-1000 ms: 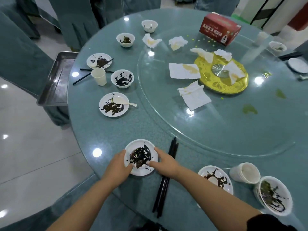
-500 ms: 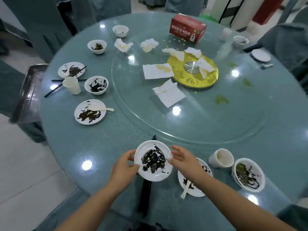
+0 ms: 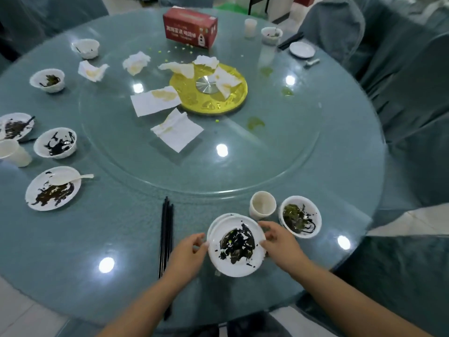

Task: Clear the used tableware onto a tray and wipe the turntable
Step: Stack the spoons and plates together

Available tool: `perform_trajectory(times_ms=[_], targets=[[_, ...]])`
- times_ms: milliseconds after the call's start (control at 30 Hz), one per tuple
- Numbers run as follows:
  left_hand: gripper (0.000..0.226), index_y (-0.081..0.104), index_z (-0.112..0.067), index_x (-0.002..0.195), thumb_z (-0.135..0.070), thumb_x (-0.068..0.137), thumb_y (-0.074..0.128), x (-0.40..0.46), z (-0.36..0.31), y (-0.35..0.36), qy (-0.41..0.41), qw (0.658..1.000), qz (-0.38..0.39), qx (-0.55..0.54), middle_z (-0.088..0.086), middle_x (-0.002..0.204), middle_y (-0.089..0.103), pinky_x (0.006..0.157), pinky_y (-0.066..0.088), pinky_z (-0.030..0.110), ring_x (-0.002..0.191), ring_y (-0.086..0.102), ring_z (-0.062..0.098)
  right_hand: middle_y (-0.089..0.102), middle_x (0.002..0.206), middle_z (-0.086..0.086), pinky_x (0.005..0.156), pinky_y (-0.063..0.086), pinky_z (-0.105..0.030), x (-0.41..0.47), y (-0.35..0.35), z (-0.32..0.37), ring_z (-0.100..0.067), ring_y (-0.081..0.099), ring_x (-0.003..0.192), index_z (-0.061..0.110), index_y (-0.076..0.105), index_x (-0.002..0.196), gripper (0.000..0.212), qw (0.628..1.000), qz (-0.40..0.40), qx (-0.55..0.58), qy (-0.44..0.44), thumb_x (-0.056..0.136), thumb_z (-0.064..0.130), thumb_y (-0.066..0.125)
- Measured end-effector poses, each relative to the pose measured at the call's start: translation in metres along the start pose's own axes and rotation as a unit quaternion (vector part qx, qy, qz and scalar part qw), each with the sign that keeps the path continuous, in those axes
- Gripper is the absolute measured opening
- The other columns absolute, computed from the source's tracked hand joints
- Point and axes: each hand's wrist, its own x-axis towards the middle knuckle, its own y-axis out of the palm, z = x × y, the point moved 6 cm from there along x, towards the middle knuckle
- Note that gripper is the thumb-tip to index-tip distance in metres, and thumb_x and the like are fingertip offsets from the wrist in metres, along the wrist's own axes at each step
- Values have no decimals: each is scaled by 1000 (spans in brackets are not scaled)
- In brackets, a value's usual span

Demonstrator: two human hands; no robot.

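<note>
Sauce-smeared white plate (image 3: 237, 246) stacked on second plate (image 3: 218, 221), near table edge.

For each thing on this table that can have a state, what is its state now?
Top white plate with dark sauce: stacked on another plate, held by left hand and right hand.
White paper cup: upright, empty.
White bowl beside it: dirty.
Black chopsticks: lying flat.
Red tissue box: closed.
Glass turntable: stained green.

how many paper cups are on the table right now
3 in view: one cup near the stacked plates, one cup at the left edge, one cup at the far side by the red box. More may sit outside the frame.
</note>
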Motion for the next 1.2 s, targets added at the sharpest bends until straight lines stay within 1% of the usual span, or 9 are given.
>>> perform_trajectory(times_ms=[100, 233, 400, 500, 633, 900, 1033, 1100, 1200], targets=[[30, 57, -23, 70, -35, 97, 49, 0, 11, 14, -29, 992, -8, 126, -6, 72, 60, 70, 46, 31, 76, 59, 19, 66, 94, -5, 77, 58, -42, -2, -13, -14, -18, 67, 88, 27, 60, 115, 43, 1000, 4, -1, 8, 83, -2, 58], [30, 54, -26, 70, -47, 91, 54, 1, 24, 35, -93, 980, 28, 175, -6, 77, 64, 67, 45, 26, 75, 59, 15, 65, 93, -8, 76, 59, -39, -3, -26, -24, -19, 67, 87, 27, 60, 112, 41, 1000, 1, -9, 5, 83, -2, 58], [49, 49, -17, 48, -40, 91, 57, 6, 26, 59, -140, 979, 57, 140, -5, 50, 51, 48, 33, 24, 48, 47, 10, 66, 88, -5, 76, 58, -39, -1, -41, -27, -17, 66, 85, 35, 60, 102, 41, 1000, 0, -7, 0, 84, -3, 58], [42, 57, -15, 54, -35, 91, 59, 7, 30, 70, -146, 980, 78, 110, 0, 56, 59, 55, 41, 26, 53, 53, 14, 67, 83, 0, 74, 58, -35, 3, -48, -27, -15, 66, 82, 40, 57, 95, 45, 1000, 0, -1, -3, 85, -4, 58], [41, 52, -19, 55, -35, 92, 58, 2, 30, 69, -126, 987, 72, 71, -3, 55, 53, 57, 38, 26, 53, 48, 13, 67, 82, 0, 76, 58, -37, 4, -50, -29, -16, 66, 84, 40, 55, 96, 43, 1000, 15, -9, 0, 86, -2, 58], [32, 62, -18, 65, -33, 93, 58, -19, 18, 21, -87, 996, -9, -11, -6, 62, 59, 56, 36, 24, 59, 50, 8, 67, 92, -7, 67, 56, -29, 14, -23, -30, -17, 66, 85, 24, 56, 110, 35, 999, 29, 37, 18, 87, -2, 57], [34, 62, -18, 61, -31, 92, 61, -21, 15, 16, -87, 995, -12, -50, -4, 64, 63, 58, 38, 23, 60, 53, 8, 68, 98, 5, 86, 54, -42, 24, -5, -28, -12, 66, 91, 32, 54, 110, 37, 999, 3, -27, -19, 82, 8, 58], [33, 63, -19, 62, -30, 92, 61, -20, 15, 20, -81, 995, 1, -62, -1, 71, 67, 61, 39, 21, 65, 55, 9, 66, 107, 8, 90, 51, -38, 27, 2, -25, -10, 62, 98, 30, 55, 117, 39, 996, -14, -79, -49, 81, 13, 57], [33, 62, -20, 61, -28, 93, 60, -17, 15, 25, -72, 994, 22, -84, -6, 71, 64, 61, 38, 17, 66, 52, 4, 62, 107, 10, 84, 45, -25, 22, 8, -14, -8, 57, 99, 27, 57, 120, 44, 986, -12, -144, -85, 80, 9, 58]])
